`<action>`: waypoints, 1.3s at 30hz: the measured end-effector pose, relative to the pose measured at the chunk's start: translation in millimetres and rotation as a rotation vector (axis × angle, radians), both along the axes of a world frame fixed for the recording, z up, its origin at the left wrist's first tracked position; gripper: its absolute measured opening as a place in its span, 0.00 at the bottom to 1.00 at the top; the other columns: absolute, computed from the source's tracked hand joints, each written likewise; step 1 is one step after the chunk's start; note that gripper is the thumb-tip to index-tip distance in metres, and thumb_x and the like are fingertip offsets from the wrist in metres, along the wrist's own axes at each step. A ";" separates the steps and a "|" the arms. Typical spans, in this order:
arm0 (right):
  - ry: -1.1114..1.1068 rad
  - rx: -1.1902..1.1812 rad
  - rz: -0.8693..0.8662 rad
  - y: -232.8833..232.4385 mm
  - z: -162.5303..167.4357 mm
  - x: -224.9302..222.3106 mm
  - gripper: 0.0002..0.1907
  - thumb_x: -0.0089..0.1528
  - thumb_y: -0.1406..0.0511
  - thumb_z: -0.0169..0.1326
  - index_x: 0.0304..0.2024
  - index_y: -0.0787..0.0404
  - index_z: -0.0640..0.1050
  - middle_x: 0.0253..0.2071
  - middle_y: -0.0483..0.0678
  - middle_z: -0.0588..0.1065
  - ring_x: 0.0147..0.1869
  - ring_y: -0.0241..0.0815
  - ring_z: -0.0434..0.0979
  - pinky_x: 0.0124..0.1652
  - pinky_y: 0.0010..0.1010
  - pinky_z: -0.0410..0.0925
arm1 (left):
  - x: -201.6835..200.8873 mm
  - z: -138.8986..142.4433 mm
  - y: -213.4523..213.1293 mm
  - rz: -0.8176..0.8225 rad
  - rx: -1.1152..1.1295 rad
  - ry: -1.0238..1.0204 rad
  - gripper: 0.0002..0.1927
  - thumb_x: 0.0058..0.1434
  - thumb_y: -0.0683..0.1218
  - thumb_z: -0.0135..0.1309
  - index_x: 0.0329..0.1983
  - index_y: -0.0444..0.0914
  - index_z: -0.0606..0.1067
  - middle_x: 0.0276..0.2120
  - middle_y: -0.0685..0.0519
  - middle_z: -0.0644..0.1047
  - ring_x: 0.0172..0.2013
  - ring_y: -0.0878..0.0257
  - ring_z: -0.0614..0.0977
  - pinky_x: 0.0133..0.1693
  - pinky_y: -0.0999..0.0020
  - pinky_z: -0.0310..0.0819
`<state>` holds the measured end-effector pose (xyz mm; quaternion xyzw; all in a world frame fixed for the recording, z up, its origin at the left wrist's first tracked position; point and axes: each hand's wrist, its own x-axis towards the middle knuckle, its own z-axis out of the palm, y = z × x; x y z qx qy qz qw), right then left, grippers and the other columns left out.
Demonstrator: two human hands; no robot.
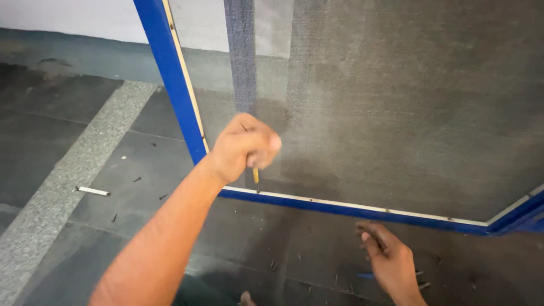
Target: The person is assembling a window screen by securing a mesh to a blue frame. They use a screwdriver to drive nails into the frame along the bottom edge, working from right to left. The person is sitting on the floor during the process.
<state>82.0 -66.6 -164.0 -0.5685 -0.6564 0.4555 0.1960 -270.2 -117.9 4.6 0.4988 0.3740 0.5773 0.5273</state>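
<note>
Against the lower blue rail of the screen frame (351, 211), the left hand (242, 148) is closed in a fist around a thin yellow-tipped tool (255, 177) whose point touches the pale strip along the mesh (396, 113). Below that rail, the right hand (390, 259) rests on the dark floor (113, 226), fingers loosely curled, beside small scattered nails (275, 264). Near the floor's left side, well apart, lies a white stick (93, 191).

Dim, flat indoor light falls evenly, with no glare and only faint, soft shadows on the dark floor (68, 130). The left hand (243, 148) is smeared by motion blur; straight lines bow slightly toward the edges.
</note>
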 end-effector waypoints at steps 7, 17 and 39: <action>-0.031 -0.015 0.028 -1.7 3.4 -3.0 0.16 0.65 0.63 0.52 0.54 0.54 0.80 0.46 0.44 0.85 0.45 0.36 0.85 0.42 0.29 0.76 | 26.7 -2.3 23.6 0.992 0.139 -0.088 0.22 0.62 0.44 0.53 0.13 0.38 0.63 0.13 0.58 0.62 0.15 0.69 0.61 0.19 0.66 0.49; 0.148 -0.030 -0.017 -2.9 -0.6 1.5 0.16 0.65 0.64 0.53 0.55 0.54 0.81 0.46 0.45 0.84 0.43 0.37 0.83 0.40 0.28 0.73 | 49.0 -11.4 6.0 0.590 0.307 -0.003 0.11 0.70 0.48 0.53 0.42 0.33 0.74 0.29 0.56 0.70 0.30 0.69 0.68 0.34 0.68 0.61; 0.046 -0.001 -0.016 -5.2 7.1 -5.3 0.15 0.66 0.63 0.52 0.55 0.53 0.81 0.46 0.45 0.84 0.44 0.35 0.84 0.41 0.29 0.75 | 33.1 13.6 -35.0 1.220 0.023 0.654 0.13 0.62 0.47 0.65 0.48 0.39 0.80 0.30 0.53 0.82 0.28 0.69 0.78 0.33 0.73 0.74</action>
